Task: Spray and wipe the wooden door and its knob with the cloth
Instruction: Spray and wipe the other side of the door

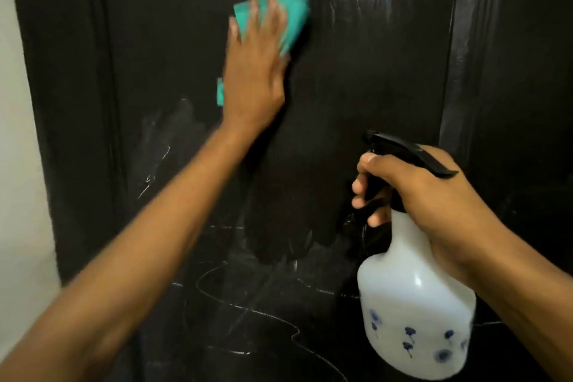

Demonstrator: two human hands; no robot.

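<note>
A dark, almost black wooden door (356, 71) fills the view, wet and glossy at the upper right, with pale smears and scribbled chalk-like lines lower down. My left hand (254, 71) presses a folded teal cloth (291, 9) flat against the upper middle of the door; the hand is motion-blurred. My right hand (418, 195) grips the neck of a white spray bottle (415, 304) with a black trigger head and small blue flower prints, nozzle facing the door. No knob is in view.
A pale wall (18, 164) runs along the left edge beside the door's raised frame moulding (102, 71). Another vertical moulding (455, 71) stands at the right of the panel.
</note>
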